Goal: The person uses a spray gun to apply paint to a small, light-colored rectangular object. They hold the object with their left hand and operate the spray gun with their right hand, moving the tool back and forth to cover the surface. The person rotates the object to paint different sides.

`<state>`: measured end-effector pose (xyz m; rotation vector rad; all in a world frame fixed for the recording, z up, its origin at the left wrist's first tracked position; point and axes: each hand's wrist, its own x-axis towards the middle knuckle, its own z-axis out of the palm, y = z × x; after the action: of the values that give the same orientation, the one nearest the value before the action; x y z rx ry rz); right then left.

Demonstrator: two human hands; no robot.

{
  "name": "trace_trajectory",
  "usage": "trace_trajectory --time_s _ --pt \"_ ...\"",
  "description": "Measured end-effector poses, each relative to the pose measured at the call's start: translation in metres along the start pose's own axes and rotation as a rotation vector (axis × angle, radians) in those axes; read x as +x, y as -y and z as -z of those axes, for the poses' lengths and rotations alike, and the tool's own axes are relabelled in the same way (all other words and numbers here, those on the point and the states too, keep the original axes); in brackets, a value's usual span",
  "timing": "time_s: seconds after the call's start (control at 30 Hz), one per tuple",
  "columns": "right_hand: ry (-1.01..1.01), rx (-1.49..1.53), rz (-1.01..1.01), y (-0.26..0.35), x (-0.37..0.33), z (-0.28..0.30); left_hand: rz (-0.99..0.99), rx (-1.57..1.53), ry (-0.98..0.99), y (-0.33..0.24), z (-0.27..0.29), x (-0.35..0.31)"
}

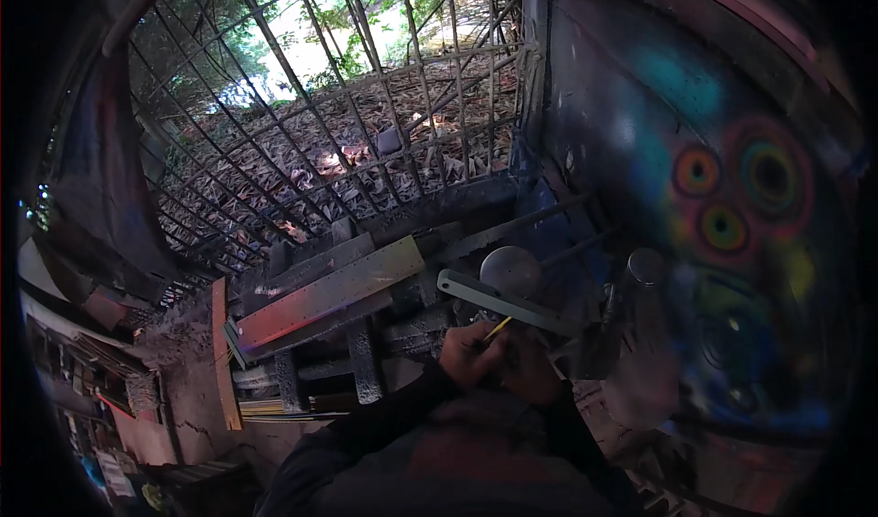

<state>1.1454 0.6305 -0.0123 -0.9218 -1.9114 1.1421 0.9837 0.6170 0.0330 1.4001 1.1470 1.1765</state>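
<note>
My left hand (469, 354) is closed, its fingers bent around the lower end of a thin yellow stick (498, 327). Close beside it, my right hand (532, 373) is curled too; dimness hides what its fingers hold, if anything. Just beyond both hands lies a flat grey-green strip (476, 298) with holes near its end, slanting down to the right. Behind that strip sits a round pale lid or disc (509, 270). To the left, a long flat board (334, 290) with small holes along it carries red and yellowish paint and rests on dark slats.
A barred grille (384, 87) stands ahead, with dry leaves beyond. On the right rises a panel (640, 133) sprayed with coloured rings. A round-topped can (645, 266) is near it. A narrow wooden strip (225, 357) leans at left, by stacked thin strips (293, 409).
</note>
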Motion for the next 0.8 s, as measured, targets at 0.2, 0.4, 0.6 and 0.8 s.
trace_trajectory --time_s 0.2,0.4,0.6,0.8 --pt "-0.112 -0.149 0.016 0.04 0.009 0.013 0.019 -0.42 -0.332 -0.006 -0.002 0.003" --pt "-0.016 0.236 -0.358 0.06 0.011 0.022 0.234 -0.681 -0.528 0.032 0.008 0.013" --pt "-0.031 0.115 -0.207 0.059 0.009 0.023 0.374 -0.84 -0.434 0.034 -0.005 0.011" --pt "-0.059 0.136 -0.168 0.061 0.012 0.022 0.416 -0.916 -0.388 0.038 -0.008 0.013"
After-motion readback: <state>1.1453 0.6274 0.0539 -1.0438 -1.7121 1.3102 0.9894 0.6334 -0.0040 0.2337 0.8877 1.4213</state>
